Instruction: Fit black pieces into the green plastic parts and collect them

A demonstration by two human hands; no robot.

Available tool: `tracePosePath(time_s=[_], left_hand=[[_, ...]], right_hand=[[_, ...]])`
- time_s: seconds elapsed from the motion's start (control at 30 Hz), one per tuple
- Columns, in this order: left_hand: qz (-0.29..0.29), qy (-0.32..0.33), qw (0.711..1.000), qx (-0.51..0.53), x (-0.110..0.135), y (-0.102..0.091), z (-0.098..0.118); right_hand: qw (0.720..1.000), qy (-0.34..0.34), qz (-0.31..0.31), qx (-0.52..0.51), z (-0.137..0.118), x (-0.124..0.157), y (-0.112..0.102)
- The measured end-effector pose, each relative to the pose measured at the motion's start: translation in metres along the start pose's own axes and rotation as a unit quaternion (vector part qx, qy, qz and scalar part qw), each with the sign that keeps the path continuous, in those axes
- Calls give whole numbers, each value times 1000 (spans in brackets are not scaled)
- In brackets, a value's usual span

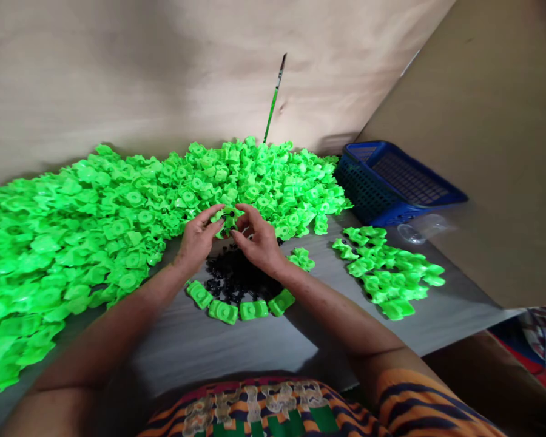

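Between my two hands is a green plastic toy car, its underside with black wheels turned toward me. My left hand grips its left side, thumb on the underside. On the other side, my right hand pinches the car with thumb and fingers. Right below them lies a heap of small black parts, partly covered by my right hand. Several green car bodies form a curved row in front of that heap. Another small green cluster rests by my right wrist.
A large pile of green car bodies spreads along the back and left of the grey table. At right stand rows of green cars, a blue basket and a clear plastic cup. A green stick leans against the wall.
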State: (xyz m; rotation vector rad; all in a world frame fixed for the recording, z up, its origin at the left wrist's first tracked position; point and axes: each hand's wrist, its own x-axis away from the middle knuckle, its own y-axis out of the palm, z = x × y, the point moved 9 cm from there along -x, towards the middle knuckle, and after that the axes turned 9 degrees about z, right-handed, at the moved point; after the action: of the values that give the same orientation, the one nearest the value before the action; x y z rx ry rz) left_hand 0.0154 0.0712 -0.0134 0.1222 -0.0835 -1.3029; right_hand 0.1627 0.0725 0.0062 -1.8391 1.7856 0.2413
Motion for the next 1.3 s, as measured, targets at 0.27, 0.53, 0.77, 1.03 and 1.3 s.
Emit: tracePosePath(time_s=[0.27,0.53,0.77,1.03,1.3], left_hand=[[25,7,999,19,-2,-2,1],[18,121,989,-80,-5,-3,10],[16,146,984,-98,-7,-3,7],[8,149,983,-105,-3,-1,7],[-29,121,982,-138,0,2,7]], right_hand=[[1000,22,-2,5,13,-4,1],[999,37,-30,8,17,-2,8],[999,-11,-38,35,6,1,7],[997,21,-57,49,12,4,14],[995,68,-68,36,27,3,17]])
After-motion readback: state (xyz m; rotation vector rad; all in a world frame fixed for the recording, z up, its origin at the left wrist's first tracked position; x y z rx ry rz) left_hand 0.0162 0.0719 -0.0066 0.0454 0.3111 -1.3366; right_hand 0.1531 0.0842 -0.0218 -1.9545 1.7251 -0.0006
